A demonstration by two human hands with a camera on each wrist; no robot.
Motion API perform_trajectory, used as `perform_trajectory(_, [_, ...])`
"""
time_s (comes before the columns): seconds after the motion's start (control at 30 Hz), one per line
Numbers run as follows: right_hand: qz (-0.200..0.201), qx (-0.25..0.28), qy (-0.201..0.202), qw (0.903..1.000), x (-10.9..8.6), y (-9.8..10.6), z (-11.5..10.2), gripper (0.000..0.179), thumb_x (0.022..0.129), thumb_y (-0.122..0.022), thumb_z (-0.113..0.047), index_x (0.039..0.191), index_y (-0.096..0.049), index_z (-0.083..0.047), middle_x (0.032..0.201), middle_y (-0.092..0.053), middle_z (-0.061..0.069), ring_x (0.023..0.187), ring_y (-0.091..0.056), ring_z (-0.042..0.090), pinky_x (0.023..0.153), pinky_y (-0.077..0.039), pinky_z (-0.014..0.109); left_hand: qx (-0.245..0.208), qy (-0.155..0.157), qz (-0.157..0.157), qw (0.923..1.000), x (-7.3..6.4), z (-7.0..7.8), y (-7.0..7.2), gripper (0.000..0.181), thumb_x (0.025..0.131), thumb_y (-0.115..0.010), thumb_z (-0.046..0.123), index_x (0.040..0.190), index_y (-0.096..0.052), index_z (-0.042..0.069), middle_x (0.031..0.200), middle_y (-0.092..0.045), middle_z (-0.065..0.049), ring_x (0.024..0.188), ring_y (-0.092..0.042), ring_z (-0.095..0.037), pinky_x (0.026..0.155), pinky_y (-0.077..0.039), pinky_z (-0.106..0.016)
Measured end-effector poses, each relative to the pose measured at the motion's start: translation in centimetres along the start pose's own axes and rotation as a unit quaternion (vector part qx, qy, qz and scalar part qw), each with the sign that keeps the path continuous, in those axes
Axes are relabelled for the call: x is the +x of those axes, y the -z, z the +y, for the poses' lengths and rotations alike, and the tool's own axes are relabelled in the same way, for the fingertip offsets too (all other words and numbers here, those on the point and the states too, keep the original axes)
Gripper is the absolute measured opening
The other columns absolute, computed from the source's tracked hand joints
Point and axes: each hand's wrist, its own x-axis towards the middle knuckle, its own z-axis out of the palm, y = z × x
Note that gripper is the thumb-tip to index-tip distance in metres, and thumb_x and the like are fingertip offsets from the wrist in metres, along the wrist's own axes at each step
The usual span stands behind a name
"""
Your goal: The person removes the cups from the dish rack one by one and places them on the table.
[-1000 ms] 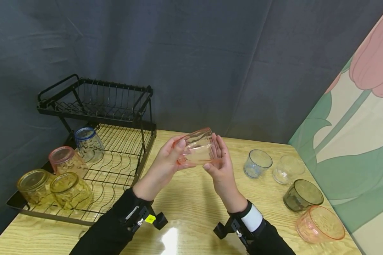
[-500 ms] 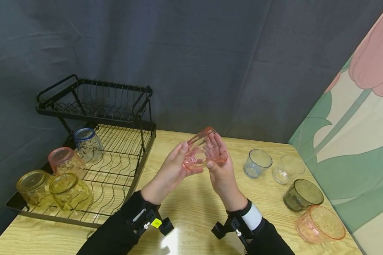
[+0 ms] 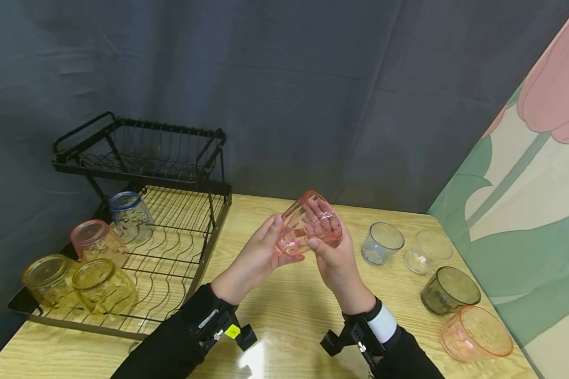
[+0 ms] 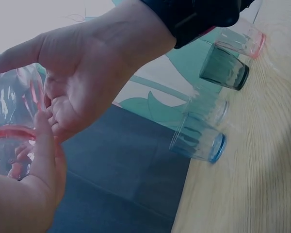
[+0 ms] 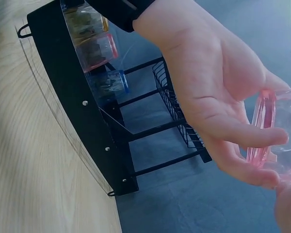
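Note:
A pink drinking glass [image 3: 294,221] is held tilted in mid-air above the table, between both hands. My left hand [image 3: 253,260] grips its lower left end, the thumb on the near side and fingers below. On the right, my right hand [image 3: 336,268] holds the other end with the thumb in front. Its fingers show through the glass; whether they are inside or behind it I cannot tell. In the left wrist view the right palm [image 4: 87,68] faces the glass [image 4: 9,104]. The right wrist view shows the left fingers [image 5: 262,138] at the thick pink edge.
A black two-tier dish rack [image 3: 213,221] stands left, holding upturned glasses: blue [image 3: 130,218], pink [image 3: 97,242] and two yellow ones [image 3: 104,287]. Along the table's right side stand blue [image 3: 381,245], clear [image 3: 427,252], dark green [image 3: 448,289] and pink [image 3: 474,334] glasses. A dark curtain [image 3: 289,95] hangs behind.
The glass has turned, its right end now facing more toward me. My left hand has shifted slightly right along with it, and my right fingers reach further across the glass.

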Motion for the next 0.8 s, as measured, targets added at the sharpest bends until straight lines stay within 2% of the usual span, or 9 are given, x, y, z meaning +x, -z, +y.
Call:
perform_trajectory(0.13, [-0.017, -0.011, 0.005, 0.9998, -0.1, 0.3, -0.4, 0.073, 0.077, -0.077, -0.016, 0.135, -0.036, 0.001, 0.132, -0.053, 0.003, 0.127, -0.046, 0.016, 0.108, -0.038, 0.024, 0.027, 0.003, -0.013, 0.9996, -0.2, 0.0, 0.3, 0.082, 0.081, -0.052, 0.062, 0.14, -0.035, 0.007, 0.133, -0.046, -0.029, 0.104, -0.061, -0.023, 0.084, -0.058, -0.033])
perform_trajectory(0.27, [-0.041, -0.018, 0.011, 0.9989, -0.4, 1.0, -0.9, 0.074, 0.075, -0.077, -0.01, 0.135, -0.035, 0.001, 0.133, -0.052, 0.004, 0.127, -0.045, 0.019, 0.11, -0.036, 0.026, 0.092, -0.002, -0.017, 0.9956, -0.4, 0.2, 0.9, 0.069, 0.091, -0.046, 0.054, 0.142, -0.036, 0.009, 0.14, -0.045, -0.027, 0.118, -0.054, -0.031, 0.094, -0.052, -0.045])
perform_trajectory(0.37, [-0.053, -0.013, 0.021, 0.9983, -0.9, 1.9, -1.2, 0.076, 0.074, -0.077, -0.003, 0.135, -0.034, 0.002, 0.133, -0.051, 0.006, 0.128, -0.044, 0.021, 0.112, -0.034, 0.027, 0.133, -0.005, -0.01, 0.991, -0.6, 0.4, 1.6, 0.058, 0.097, -0.043, 0.044, 0.144, -0.035, 0.01, 0.143, -0.043, -0.024, 0.121, -0.051, -0.035, 0.095, -0.051, -0.047])
perform_trajectory(0.5, [-0.05, -0.011, 0.036, 0.9981, -1.6, 3.5, -1.4, 0.075, 0.072, -0.075, 0.006, 0.135, -0.032, 0.005, 0.132, -0.051, 0.008, 0.127, -0.045, 0.022, 0.112, -0.035, 0.027, 0.171, -0.002, 0.008, 0.9853, -1.1, 1.0, 3.0, 0.051, 0.099, -0.044, 0.035, 0.142, -0.036, 0.009, 0.142, -0.043, -0.024, 0.12, -0.052, -0.037, 0.095, -0.052, -0.047])
perform_trajectory(0.7, [-0.021, -0.02, 0.045, 0.9986, -2.5, 6.1, -2.2, 0.074, 0.068, -0.069, 0.019, 0.133, -0.033, 0.009, 0.13, -0.053, 0.011, 0.125, -0.047, 0.023, 0.111, -0.036, 0.026, 0.228, -0.004, 0.042, 0.9729, -2.4, 2.7, 5.8, 0.048, 0.098, -0.049, 0.03, 0.137, -0.04, 0.002, 0.138, -0.046, -0.026, 0.118, -0.051, -0.037, 0.094, -0.053, -0.046])
perform_trajectory(0.8, [-0.009, -0.032, 0.046, 0.9984, -3.2, 7.6, -2.7, 0.073, 0.068, -0.063, 0.025, 0.132, -0.032, 0.01, 0.13, -0.053, 0.011, 0.124, -0.047, 0.023, 0.11, -0.037, 0.025, 0.271, -0.008, 0.052, 0.9611, -3.2, 3.9, 7.3, 0.048, 0.097, -0.052, 0.028, 0.134, -0.042, -0.001, 0.136, -0.047, -0.027, 0.118, -0.05, -0.038, 0.093, -0.053, -0.045])
